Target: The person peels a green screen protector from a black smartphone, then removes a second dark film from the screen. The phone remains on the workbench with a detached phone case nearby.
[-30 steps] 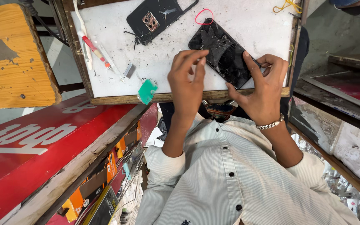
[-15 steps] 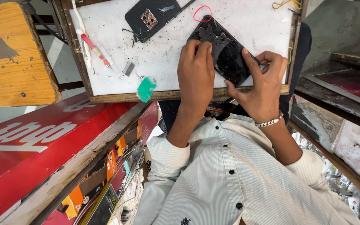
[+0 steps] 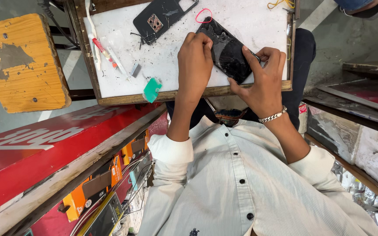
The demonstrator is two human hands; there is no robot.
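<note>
Black and glossy, the opened phone (image 3: pixel 226 51) lies on the white, scuffed surface (image 3: pixel 171 57), a board framed by a raw wooden rim. In the head view its long axis runs diagonally, from the upper left near a pink loop of cord (image 3: pixel 204 14) down to the lower right by the near rim. The left hand (image 3: pixel 194 61) lies over its left long edge with the fingertips curled against the glass. The right hand (image 3: pixel 263 81) pinches the lower right corner between thumb and fingers; a silver chain bracelet (image 3: pixel 273 116) circles that wrist. Both hands grip the phone.

Further up the surface rests a black back cover (image 3: pixel 162 18), flat and rectangular, with a coppery square patch near one end, also lying diagonally. To its left lie a red-and-white pen-like tool (image 3: pixel 105 51) and a small grey metal piece (image 3: pixel 135 70). A green triangular plastic pick (image 3: pixel 152 90) overhangs the near wooden rim.

Left of the surface stands a worn yellow wooden stool (image 3: pixel 20 63) with a grey patch. Below it runs a long red signboard (image 3: pixel 36 148) with pale lettering, and beneath that hang orange and black flat packages (image 3: pixel 106 188). The person wears a pale, finely striped buttoned shirt (image 3: pixel 241 188).
</note>
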